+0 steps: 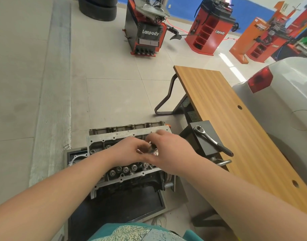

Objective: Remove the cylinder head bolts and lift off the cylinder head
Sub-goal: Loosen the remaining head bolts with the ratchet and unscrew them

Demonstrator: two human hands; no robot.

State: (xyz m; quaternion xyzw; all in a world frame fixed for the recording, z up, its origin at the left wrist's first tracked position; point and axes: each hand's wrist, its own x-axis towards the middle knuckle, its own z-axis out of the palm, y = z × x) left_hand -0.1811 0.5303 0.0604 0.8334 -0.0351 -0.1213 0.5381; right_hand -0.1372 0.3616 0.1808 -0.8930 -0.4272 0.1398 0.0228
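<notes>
The grey aluminium cylinder head [104,145] sits on the engine block on a black stand, low in the middle of the view. Round valve parts [125,169] line its near side. Both hands meet over the head's middle. My left hand [130,150] and my right hand [168,148] pinch a small shiny metal part [152,148], probably a bolt or socket; which one I cannot tell. My fingers hide most of it. A chrome ratchet wrench [210,139] with a black grip lies on a dark box to the right.
A wooden bench [236,122] runs along the right, with a white car's rear [279,101] beyond it. A black tray [123,206] lies under the engine. Red tyre machines [145,32] and stacked tyres [97,7] stand far back on the tiled floor.
</notes>
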